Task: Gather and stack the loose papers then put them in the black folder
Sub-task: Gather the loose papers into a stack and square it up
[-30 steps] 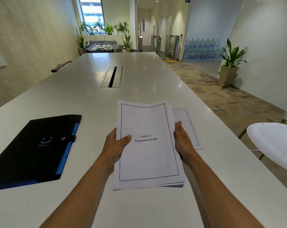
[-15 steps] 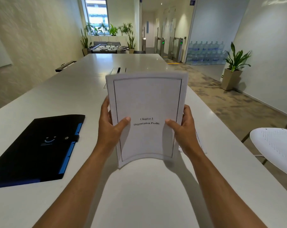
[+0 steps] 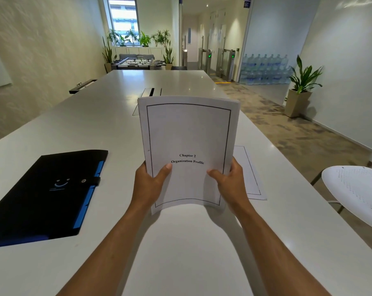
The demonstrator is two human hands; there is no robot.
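I hold a stack of white papers [image 3: 187,133] upright above the table, its top sheet reading "Chapter 2 Organization Profile". My left hand [image 3: 148,184] grips its left edge, thumb on the front. My right hand [image 3: 229,184] grips its right edge the same way. One loose sheet [image 3: 250,174] lies flat on the table behind my right hand, partly hidden by the stack. The black folder [image 3: 48,193] with a blue edge and snap strap lies closed on the table to the left.
The long white table [image 3: 180,253] stretches ahead, with a cable slot [image 3: 151,91] in its middle. A white perforated chair [image 3: 355,191] stands at the right edge. Potted plants, a football table and water bottles are far off.
The stack went from lying flat on the table to being held upright in both hands, then lowered slightly toward the table. The loose sheet on the right stayed put.
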